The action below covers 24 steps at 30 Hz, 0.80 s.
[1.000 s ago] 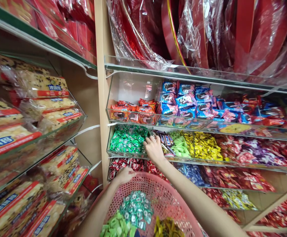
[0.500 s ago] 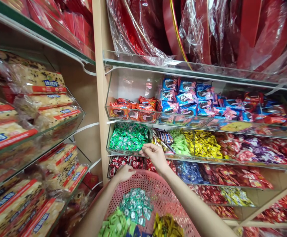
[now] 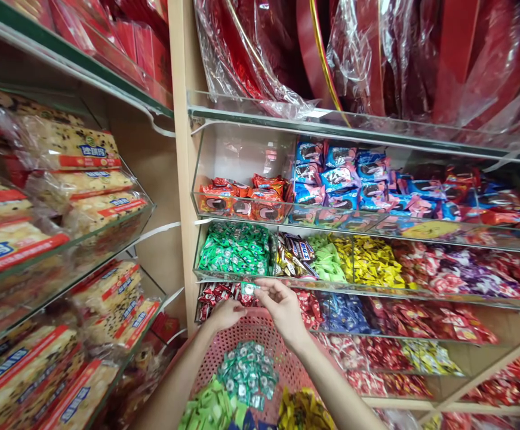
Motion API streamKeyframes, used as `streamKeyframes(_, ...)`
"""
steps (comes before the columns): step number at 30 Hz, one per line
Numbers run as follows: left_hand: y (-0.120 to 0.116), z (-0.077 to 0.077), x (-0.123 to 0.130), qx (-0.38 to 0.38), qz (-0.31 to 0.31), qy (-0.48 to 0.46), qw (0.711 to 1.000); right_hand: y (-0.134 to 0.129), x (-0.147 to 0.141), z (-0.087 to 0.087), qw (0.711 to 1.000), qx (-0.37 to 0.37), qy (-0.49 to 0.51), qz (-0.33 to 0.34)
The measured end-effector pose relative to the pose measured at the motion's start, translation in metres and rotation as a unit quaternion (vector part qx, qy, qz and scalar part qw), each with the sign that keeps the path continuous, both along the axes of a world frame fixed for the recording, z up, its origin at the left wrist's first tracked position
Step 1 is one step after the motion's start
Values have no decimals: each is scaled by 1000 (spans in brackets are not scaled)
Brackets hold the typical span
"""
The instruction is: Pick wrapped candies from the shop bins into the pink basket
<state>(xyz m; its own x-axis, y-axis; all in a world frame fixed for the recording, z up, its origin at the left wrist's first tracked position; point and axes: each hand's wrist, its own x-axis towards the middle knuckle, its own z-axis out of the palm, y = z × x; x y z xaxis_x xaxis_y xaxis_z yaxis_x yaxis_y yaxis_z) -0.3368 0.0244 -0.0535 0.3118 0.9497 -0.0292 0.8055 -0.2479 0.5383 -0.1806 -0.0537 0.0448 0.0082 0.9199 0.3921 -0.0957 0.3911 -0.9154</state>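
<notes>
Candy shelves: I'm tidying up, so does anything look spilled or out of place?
Nothing looks spilled. One oddity: yellow candies lie on both sides of a divider, sharing the left side with light-green candies and dark-wrapped bars.

One green-wrapped candy in our right hand, above the pink basket

Our right hand (image 3: 282,307) pinches the green-wrapped candy (image 3: 249,288) in its fingertips, while our left hand (image 3: 227,315) grips the far rim of the pink basket (image 3: 274,325). Inside lie a teal-green candy pile (image 3: 247,375), light green candies (image 3: 214,406) and dark yellow candies (image 3: 304,411); beyond, clear shelf bins (image 3: 235,276) hold candies sorted mostly by colour.
</notes>
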Motion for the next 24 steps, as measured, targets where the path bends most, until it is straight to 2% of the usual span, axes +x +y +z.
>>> streamKeyframes(9, -1, 0, -1, 6, 3, 0, 1000, -2, 4, -1, 1000, -6, -26, -9)
streamKeyframes(14, 0, -3, 0, 2, 4, -12, 1000, 2, 7, -15, 999, -13, -48, 2)
streamKeyframes(17, 2, -5, 0, -3, 10, -11, 1000, 5, 15, -38, 996, -34, -80, 20)
streamKeyframes(20, 3, -7, 0, -2, 15, -1, 1000, 11, 25, -71, 986, -57, -154, 31)
streamKeyframes(24, 1, -4, 0, 6, 16, -6, 1000, 20, 36, -119, 953, -98, -286, 7)
